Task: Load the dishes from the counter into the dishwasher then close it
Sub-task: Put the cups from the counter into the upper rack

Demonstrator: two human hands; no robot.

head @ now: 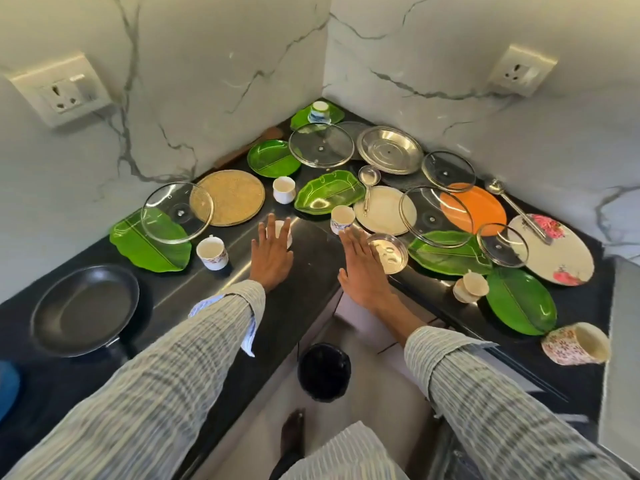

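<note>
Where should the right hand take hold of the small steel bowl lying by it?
Probably at the near rim of the small steel bowl, from above: it sits upright and shallow on the counter, with the right hand, fingers straight, beside it.

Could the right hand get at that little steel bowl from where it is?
Probably yes. The right hand is open beside the small steel bowl, with nothing between them and nothing resting on the bowl.

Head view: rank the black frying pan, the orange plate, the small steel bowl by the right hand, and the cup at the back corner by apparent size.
Largest to smallest as they appear:
1. black frying pan, though nearer the camera, which inflates it
2. orange plate, partly covered by glass lids
3. small steel bowl
4. cup at the back corner, farthest away, so likely understated
</note>
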